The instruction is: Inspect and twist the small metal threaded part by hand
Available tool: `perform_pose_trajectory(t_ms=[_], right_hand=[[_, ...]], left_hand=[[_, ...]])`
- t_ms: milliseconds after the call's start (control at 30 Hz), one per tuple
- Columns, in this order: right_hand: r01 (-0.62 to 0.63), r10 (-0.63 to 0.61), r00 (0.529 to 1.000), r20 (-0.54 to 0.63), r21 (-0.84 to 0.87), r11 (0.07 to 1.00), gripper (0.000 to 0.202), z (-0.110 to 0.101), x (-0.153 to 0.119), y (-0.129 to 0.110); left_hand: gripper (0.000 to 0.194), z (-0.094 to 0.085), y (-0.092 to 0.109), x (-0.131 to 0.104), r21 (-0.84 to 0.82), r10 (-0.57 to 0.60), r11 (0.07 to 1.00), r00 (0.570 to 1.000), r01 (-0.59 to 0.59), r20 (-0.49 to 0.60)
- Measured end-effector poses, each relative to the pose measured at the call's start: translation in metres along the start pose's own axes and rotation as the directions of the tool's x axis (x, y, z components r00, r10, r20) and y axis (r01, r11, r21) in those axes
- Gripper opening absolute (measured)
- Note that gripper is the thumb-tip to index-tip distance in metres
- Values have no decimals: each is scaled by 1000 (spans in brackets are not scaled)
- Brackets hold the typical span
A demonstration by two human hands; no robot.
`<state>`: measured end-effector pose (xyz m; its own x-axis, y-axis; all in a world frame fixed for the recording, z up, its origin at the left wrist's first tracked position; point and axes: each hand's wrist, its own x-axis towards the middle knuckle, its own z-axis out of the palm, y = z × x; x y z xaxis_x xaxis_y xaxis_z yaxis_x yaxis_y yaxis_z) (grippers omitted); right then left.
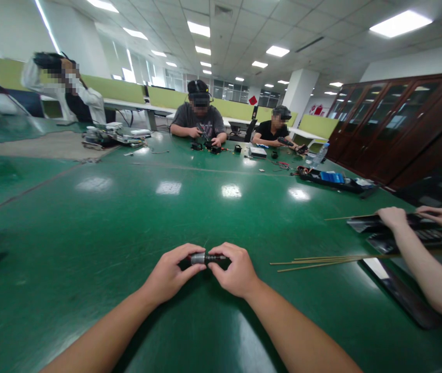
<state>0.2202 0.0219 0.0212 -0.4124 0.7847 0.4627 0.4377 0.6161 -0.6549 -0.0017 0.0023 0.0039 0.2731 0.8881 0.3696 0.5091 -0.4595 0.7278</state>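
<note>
A small cylinder (204, 258), silver at its left half and black at its right, lies crosswise between my two hands just above the green table (135, 217). My left hand (168, 273) pinches the silver end with thumb and fingers. My right hand (234, 270) grips the black end the same way. Both forearms reach in from the bottom edge. The fingers hide the ends of the part.
Thin wooden sticks (322, 260) lie to the right of my hands. A co-worker's arms (418, 254) reach in at the right over black trays (392, 282). Two seated people (200, 122) work at the far side among small parts. A dark wooden cabinet (395, 124) stands at the right.
</note>
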Motion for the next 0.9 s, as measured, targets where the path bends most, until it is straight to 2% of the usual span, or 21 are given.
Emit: perform_pose_trajectory(t_ms=[433, 900], right_hand=[[7, -8, 1000, 22, 63, 998, 15, 3, 1, 4], [0, -2, 999, 36, 50, 999, 12, -2, 1, 1]], left_hand=[[30, 0, 0, -1, 3, 21, 1000, 1000, -21, 11], [30, -1, 2, -2, 23, 51, 998, 999, -51, -2]])
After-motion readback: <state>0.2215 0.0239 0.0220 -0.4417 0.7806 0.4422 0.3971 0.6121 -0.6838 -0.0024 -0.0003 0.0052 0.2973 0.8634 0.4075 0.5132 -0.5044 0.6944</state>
